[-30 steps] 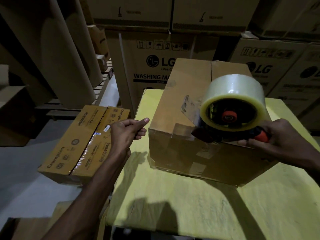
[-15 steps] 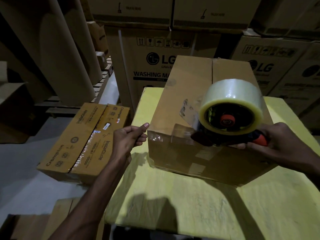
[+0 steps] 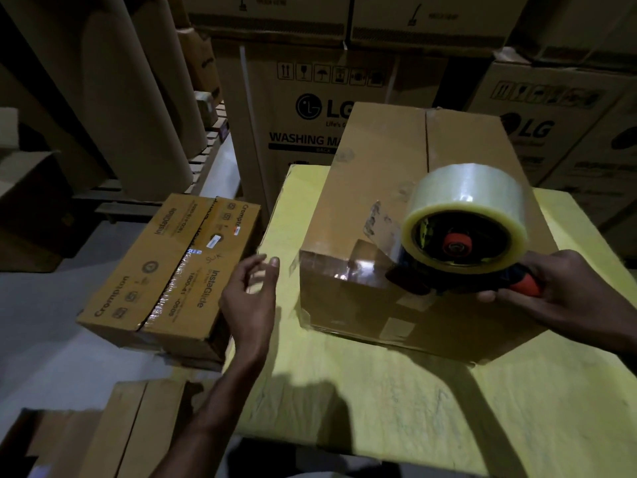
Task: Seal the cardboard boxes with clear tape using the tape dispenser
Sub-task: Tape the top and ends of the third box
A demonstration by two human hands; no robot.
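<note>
Cardboard box point(image 3: 372, 174) sits at centre right of the frame on the yellow worktop point(image 3: 379, 408), with its top seam running toward the upper edge. The right hand point(image 3: 565, 294), at the right edge, grips the red-and-black handle of the tape dispenser point(image 3: 462, 243). The dispenser's front end rests on the box's near top edge. A strip of clear tape point(image 3: 358, 267) runs from the roll across that edge and shines on the near corner. The left hand point(image 3: 250, 294), at centre left, hovers over the worktop's left edge with its fingers relaxed and spread, grasping nothing. It is close to the box but not touching it. A printed Crompton box point(image 3: 165, 270) with a taped seam lies further left. Large LG cartons point(image 3: 310, 108) stand across the top.
</note>
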